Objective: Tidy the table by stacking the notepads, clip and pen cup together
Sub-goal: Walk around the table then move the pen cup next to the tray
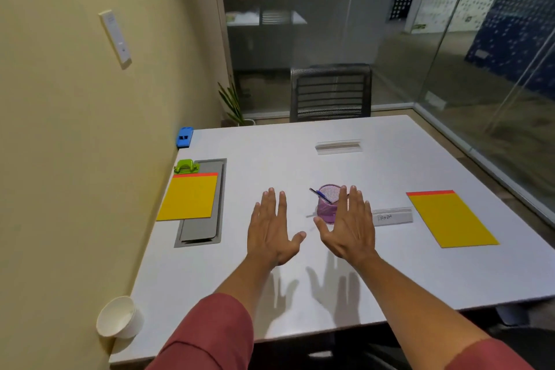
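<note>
Two yellow notepads with red top strips lie on the white table (300, 285). One notepad (189, 198) sits at the left over a grey cable hatch, the other notepad (452, 219) at the right. A green clip (186, 166) rests just behind the left notepad. In the middle stands a purple mesh pen cup (326, 204) with a blue pen (320, 195) in it. My left hand (271, 228) hovers flat with fingers spread, left of the cup. My right hand (348, 227) is flat and spread too, partly covering the cup's right side. Neither hand holds anything.
A grey cable hatch (207, 219) is set in the table at left. A blue object (184, 137) sits at the far left corner, a white paper cup (118, 318) at the near left edge. Two clear name holders (393, 216) (338, 146) lie on the table. A mesh chair (330, 91) stands beyond.
</note>
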